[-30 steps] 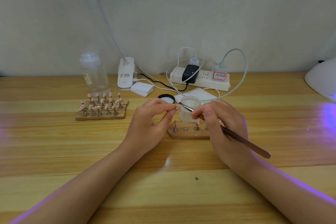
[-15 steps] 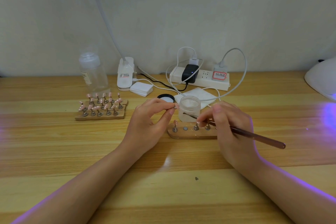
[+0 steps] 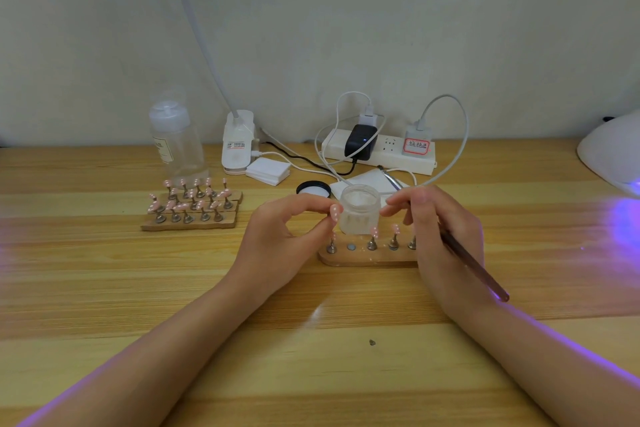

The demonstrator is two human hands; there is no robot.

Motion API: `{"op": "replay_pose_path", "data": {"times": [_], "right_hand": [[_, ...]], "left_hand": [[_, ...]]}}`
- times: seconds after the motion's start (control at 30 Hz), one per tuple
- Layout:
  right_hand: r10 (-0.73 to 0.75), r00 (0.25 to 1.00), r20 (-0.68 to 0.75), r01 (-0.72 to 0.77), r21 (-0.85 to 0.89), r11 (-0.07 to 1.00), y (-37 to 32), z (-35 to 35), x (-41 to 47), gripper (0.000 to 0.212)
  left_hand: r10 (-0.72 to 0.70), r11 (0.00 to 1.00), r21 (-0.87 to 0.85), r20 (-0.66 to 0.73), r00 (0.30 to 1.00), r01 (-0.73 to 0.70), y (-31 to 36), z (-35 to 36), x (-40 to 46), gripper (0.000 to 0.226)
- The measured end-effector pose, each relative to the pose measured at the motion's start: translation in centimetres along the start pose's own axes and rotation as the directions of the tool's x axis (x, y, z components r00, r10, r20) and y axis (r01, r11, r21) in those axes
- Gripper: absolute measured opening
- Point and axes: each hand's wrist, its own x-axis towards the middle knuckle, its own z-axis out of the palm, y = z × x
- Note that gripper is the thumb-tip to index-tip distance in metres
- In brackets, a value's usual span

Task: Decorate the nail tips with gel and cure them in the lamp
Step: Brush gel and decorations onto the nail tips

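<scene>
My left hand pinches a pink nail tip with white dots between thumb and forefinger, just left of a frosted gel jar. My right hand grips a brown brush whose handle slants down to the right; its bristle end is hidden behind my fingers. Below the jar lies a wooden holder with several pink tips on metal stands and one bare magnet. The white curing lamp sits at the right edge, casting purple light.
A second wooden holder full of decorated tips stands at the left, behind it a clear bottle. A desk lamp base, white pads, a jar lid, a power strip and cables crowd the back.
My right hand has drawn the brush away from the held tip and turned it, so the handle now points down-right. My left hand kept the tip in place beside the jar.
</scene>
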Motion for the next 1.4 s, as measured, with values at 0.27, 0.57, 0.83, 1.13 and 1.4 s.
{"op": "replay_pose_path", "data": {"times": [0.27, 0.57, 0.83, 1.13, 1.4], "right_hand": [[-0.101, 0.992, 0.078, 0.115, -0.209, 0.971, 0.5, -1.3, 0.9, 0.022], [-0.19, 0.95, 0.247, 0.271, -0.356, 0.894, 1.0, -1.2, 1.1, 0.023], [-0.215, 0.93, 0.299, 0.325, -0.39, 0.861, 1.0, -1.0, 1.3, 0.022], [-0.27, 0.919, 0.287, 0.369, -0.391, 0.843, 1.4, -0.9, 1.2, 0.02], [-0.243, 0.915, 0.324, 0.359, -0.373, 0.856, 1.7, -1.0, 1.1, 0.018]], "left_hand": [[-0.009, 1.0, -0.006, 0.143, 0.99, 0.01, -0.2, 1.0, 0.0, 0.019], [-0.059, 0.998, 0.012, 0.155, 0.986, 0.058, -0.2, 1.2, 0.1, 0.025], [-0.112, 0.991, 0.094, 0.195, 0.974, 0.095, -0.6, 1.4, 0.1, 0.039], [-0.118, 0.99, 0.098, 0.209, 0.971, 0.099, -1.0, 1.4, 0.1, 0.038], [-0.134, 0.987, 0.113, 0.215, 0.967, 0.112, -1.2, 1.4, 0.1, 0.038]]}}
